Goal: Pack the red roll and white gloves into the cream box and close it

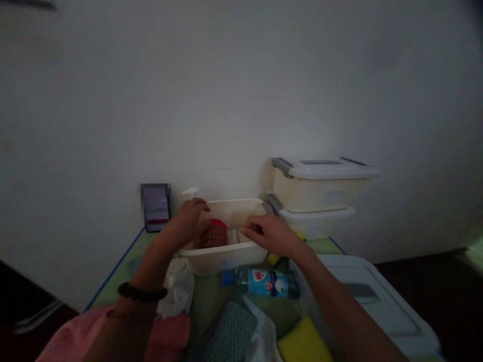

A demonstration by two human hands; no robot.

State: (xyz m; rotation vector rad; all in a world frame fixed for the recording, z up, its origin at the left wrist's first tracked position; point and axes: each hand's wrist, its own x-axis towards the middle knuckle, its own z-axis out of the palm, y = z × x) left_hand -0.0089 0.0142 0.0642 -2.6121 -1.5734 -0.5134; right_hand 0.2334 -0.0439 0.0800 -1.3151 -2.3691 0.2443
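A cream plastic bin [226, 261] stands on the table against the wall, and both hands reach into it. My left hand [190, 217] is over the bin's left end, fingers apart, beside a rolled red and dark patterned item [214, 235] with a bright red edge. Inside the bin's right half, my right hand [272, 232] has its fingers curled together against pale, cloth-like items [234, 236]. What its fingertips pinch, if anything, is hidden. A white pump top [190, 191] shows behind my left hand.
In front lie a blue-labelled bottle [269, 282], a white bag [179, 284], pink cloth [168, 337], a grey-green textured cloth [226, 329] and a yellow sponge [305, 342]. Lidded boxes [309, 191] are stacked at right. A loose lid [377, 296] and a phone [156, 208] flank the bin.
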